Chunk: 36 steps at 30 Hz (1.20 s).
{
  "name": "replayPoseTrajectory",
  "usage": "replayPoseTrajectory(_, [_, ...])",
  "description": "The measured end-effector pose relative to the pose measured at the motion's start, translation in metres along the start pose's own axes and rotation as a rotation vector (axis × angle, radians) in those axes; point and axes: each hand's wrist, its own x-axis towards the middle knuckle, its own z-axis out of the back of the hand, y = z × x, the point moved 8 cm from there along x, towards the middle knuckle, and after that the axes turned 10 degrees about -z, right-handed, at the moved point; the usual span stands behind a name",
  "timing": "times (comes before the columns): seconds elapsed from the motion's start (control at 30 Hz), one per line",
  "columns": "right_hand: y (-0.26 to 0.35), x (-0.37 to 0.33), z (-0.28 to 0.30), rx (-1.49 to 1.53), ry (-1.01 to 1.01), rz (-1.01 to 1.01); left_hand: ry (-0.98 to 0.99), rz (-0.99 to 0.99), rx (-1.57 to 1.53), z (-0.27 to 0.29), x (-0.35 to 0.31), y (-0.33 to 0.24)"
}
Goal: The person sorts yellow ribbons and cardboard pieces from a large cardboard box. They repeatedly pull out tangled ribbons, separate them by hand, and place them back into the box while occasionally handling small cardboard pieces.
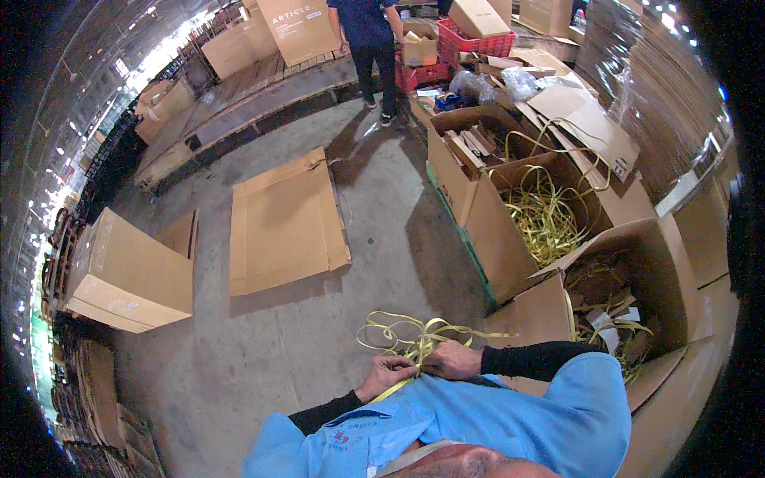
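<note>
A looped bundle of yellow plastic strapping is gathered in front of my chest. My left hand pinches it with fingers closed at the gathered part. Beside it my right hand is closed round the same strapping, its fingers partly hidden. Loops stick out ahead of both hands, and one loose end reaches right toward the cardboard bins. A tail of strapping hangs below my left hand against my blue shirt.
At right stand large cardboard bins, one with tangled yellow strapping, the nearer bin with scraps. A flat cardboard sheet lies on the concrete floor. A closed carton stands at left. Beyond, a person stands near red crates.
</note>
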Motion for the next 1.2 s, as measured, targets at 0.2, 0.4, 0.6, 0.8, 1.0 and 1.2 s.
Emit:
replayPoseTrajectory(0.2, [-0.016,-0.004,0.016,0.062,0.068,-0.023,-0.039,-0.045,0.002,0.006,0.007,-0.004])
replayPoseTrajectory(0.4, [-0.018,-0.002,0.009,-0.032,-0.006,0.04,-0.05,-0.001,0.064,0.007,0.01,0.015])
replayPoseTrajectory(0.6, [-0.017,0.014,0.006,-0.024,-0.032,-0.003,-0.037,0.012,0.102,0.012,0.014,0.022])
replayPoseTrajectory(0.8, [-0.036,0.006,0.009,-0.028,0.125,-0.022,-0.098,-0.09,0.045,0.016,0.015,-0.005])
replayPoseTrajectory(1.0, [-0.028,0.016,0.007,0.041,-0.023,0.054,-0.017,-0.107,-0.087,0.006,0.022,-0.016])
replayPoseTrajectory(1.2, [-0.041,0.004,0.04,0.221,-0.08,-0.186,-0.098,-0.124,-0.099,0.015,0.036,-0.021])
